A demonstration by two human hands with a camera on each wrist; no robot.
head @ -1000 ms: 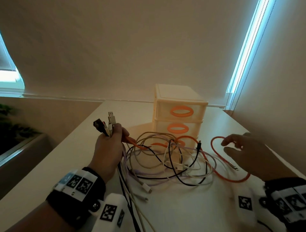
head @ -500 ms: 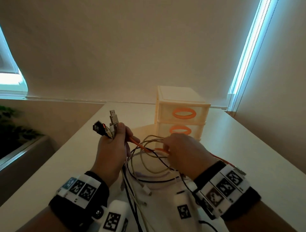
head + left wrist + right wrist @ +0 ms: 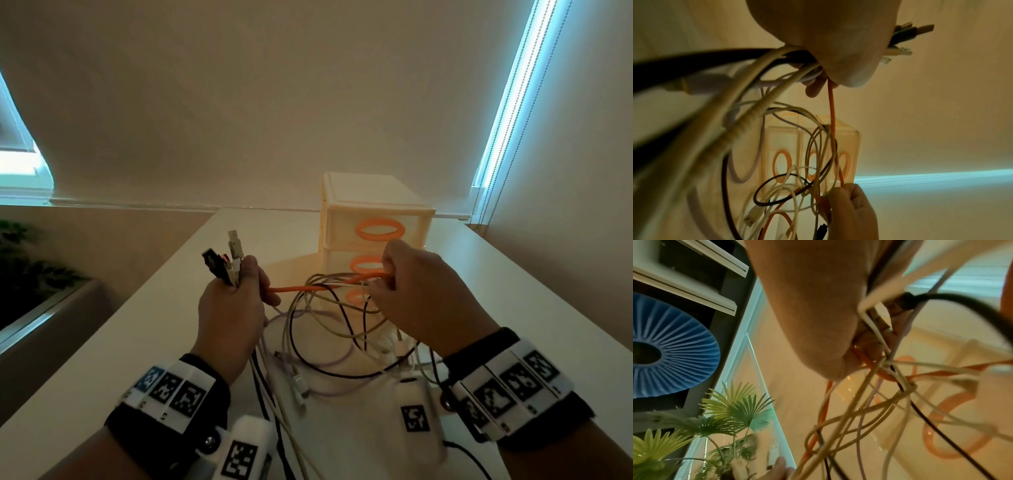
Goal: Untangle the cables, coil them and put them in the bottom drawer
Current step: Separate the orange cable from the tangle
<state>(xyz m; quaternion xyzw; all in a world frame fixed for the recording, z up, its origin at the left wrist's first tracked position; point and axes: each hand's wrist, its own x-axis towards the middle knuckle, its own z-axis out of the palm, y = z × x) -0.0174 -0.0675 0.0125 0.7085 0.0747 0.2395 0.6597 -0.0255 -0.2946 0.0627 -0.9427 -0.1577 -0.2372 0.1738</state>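
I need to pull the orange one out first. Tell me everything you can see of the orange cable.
The thin, smooth orange cable looks rubbery. One stretch runs taut and almost level between both hands: the left hand grips it along with a bundle of plug ends, and the right hand pinches it amid beige, white and black loops. Beyond the right hand, it drops into the tangle. Its ends cannot be picked out.
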